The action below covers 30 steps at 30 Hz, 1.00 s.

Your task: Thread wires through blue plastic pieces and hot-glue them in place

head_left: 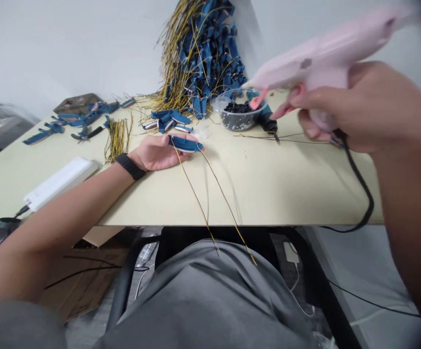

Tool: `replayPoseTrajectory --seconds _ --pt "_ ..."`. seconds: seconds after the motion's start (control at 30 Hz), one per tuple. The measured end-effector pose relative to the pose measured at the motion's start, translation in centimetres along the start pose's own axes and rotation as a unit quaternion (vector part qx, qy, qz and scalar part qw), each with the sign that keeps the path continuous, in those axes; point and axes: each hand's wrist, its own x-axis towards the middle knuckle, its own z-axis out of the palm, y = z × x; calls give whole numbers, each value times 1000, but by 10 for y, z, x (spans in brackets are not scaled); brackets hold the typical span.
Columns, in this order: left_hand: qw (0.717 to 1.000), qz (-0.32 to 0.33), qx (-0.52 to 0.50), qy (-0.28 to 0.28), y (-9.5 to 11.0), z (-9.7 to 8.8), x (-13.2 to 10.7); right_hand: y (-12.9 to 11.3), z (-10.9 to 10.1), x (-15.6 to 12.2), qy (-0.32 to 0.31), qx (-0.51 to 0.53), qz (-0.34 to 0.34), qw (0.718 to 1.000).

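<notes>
My left hand (158, 152) lies palm up on the beige table (268, 184), with a black band on the wrist. Its fingers hold a small blue part (186, 143) from which two long yellow wires (210, 194) trail toward my lap. My right hand (356, 109) is raised close to the camera and grips a pink glue gun (323, 55), one finger on its trigger. The gun's nozzle points left, above a bowl. A black cord (359, 189) hangs from the gun's handle over the table edge.
A tall heap of blue parts with yellow wires (199, 53) stands at the back. A clear bowl of small black pieces (240, 116) sits beside it. More blue parts (75, 118), a bundle of yellow wires (118, 138) and a white box (59, 182) lie to the left.
</notes>
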Motion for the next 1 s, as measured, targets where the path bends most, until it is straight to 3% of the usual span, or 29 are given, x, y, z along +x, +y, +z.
replayPoseTrajectory --seconds 0.1,0.2,0.33,0.47,0.77,1.0 --pt "1000 -1 -9 -4 1 6 0 -24 31 7 -116 103 -52 987" --pt "1000 -3 -22 22 1 13 1 -16 50 11 -160 121 -96 975" --pt "998 12 -22 54 0 22 2 -3 62 7 -171 82 -114 975" --pt "998 7 -2 62 1 27 3 -7 65 -1 -175 56 -113 976" --pt "999 2 19 47 3 26 2 -5 80 2 -136 22 -104 985" --pt "999 6 13 46 3 26 1 -2 80 0 -159 38 -122 979"
